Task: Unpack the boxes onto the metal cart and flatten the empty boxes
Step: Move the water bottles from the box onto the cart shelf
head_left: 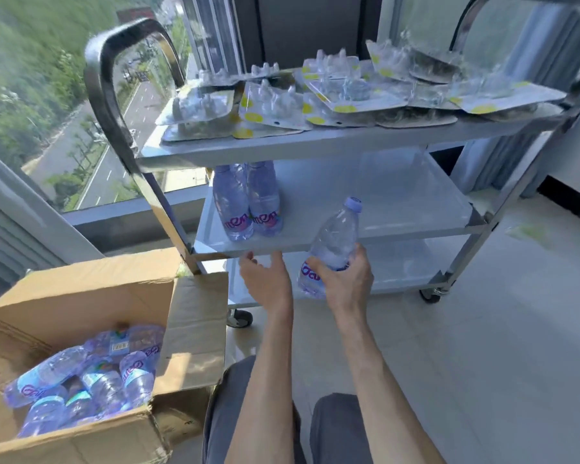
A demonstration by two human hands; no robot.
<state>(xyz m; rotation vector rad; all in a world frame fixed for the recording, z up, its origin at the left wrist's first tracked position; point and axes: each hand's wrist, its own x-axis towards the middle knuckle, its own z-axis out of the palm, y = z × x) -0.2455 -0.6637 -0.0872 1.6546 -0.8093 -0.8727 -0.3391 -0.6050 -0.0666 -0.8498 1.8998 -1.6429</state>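
My right hand (344, 279) grips a full bottle (332, 246) low on its body; left hand (265, 279) open, empty. Likely heavy, thin-walled, slick; hold mid-body toward middle shelf (399, 209).

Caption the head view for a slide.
Right hand carries a water bottle toward the cart's middle shelf.

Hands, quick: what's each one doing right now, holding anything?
Left hand: open, fingers relaxed, holding nothing, by the front edge of the cart's middle shelf.
Right hand: closed around a water bottle.
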